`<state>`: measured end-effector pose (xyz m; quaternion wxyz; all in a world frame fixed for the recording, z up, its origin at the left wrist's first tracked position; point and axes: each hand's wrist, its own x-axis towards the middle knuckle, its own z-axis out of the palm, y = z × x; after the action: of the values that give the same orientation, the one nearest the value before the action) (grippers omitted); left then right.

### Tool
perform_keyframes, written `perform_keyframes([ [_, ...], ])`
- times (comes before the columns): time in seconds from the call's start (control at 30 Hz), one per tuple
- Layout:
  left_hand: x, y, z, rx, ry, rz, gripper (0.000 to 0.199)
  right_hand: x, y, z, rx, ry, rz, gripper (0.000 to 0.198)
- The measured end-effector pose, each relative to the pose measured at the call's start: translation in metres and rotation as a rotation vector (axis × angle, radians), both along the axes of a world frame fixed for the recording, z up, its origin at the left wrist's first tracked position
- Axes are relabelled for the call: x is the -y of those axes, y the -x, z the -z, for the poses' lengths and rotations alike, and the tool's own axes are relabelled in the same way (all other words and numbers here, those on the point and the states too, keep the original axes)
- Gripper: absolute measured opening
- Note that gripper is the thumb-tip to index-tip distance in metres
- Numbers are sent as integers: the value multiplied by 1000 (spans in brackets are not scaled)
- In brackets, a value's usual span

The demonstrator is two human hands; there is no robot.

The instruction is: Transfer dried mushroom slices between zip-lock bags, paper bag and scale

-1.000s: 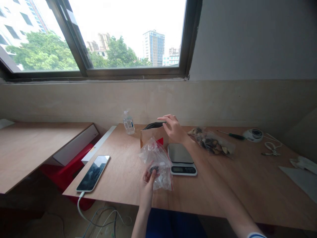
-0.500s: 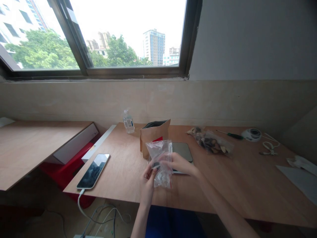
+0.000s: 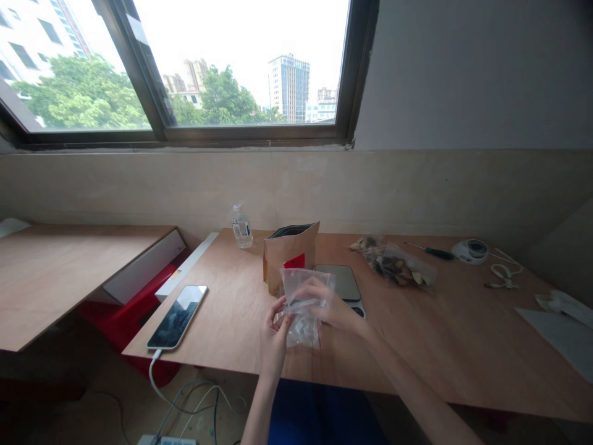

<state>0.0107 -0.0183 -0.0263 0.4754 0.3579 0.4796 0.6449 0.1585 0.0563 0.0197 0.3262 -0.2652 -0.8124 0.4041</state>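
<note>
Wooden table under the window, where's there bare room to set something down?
One bare patch lies between the phone and the left hand. A larger one lies right of the right forearm, bordered by the filled plastic bag behind and the white sheet at the far right. Crowded is the middle, where paper pouch, scale, clear bag and right hand bunch together.

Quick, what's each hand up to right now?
Left hand: closed, pinching the clear plastic bag.
Right hand: partly seen through that bag; whether it grips anything cannot be told.
</note>
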Motion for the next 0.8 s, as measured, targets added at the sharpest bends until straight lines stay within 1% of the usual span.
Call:
perform_keyframes([
  [0.1,0,6,-1,-10,-6,-8,36,0,1,-1,11,-19,-26,20],
  [0.23,2,10,0,22,-33,-14,32,-1,4,8,88,68,-71,29],
  [0.33,2,10,-1,47,-26,-52,32,-1,6,17,135,135,-68,35],
  [0.4,2,9,-2,49,-9,-73,32,1,7,19,87,163,-28,40],
  [0.5,1,7,-6,43,13,-94,33,4,9,16,-10,207,19,39],
  [0.63,0,5,-6,37,15,-134,32,6,8,12,-73,244,10,36],
  [0.73,0,5,-3,53,9,-148,32,6,6,14,-114,258,-2,34],
  [0.8,0,5,0,56,9,-152,31,5,6,15,-97,257,-1,33],
])
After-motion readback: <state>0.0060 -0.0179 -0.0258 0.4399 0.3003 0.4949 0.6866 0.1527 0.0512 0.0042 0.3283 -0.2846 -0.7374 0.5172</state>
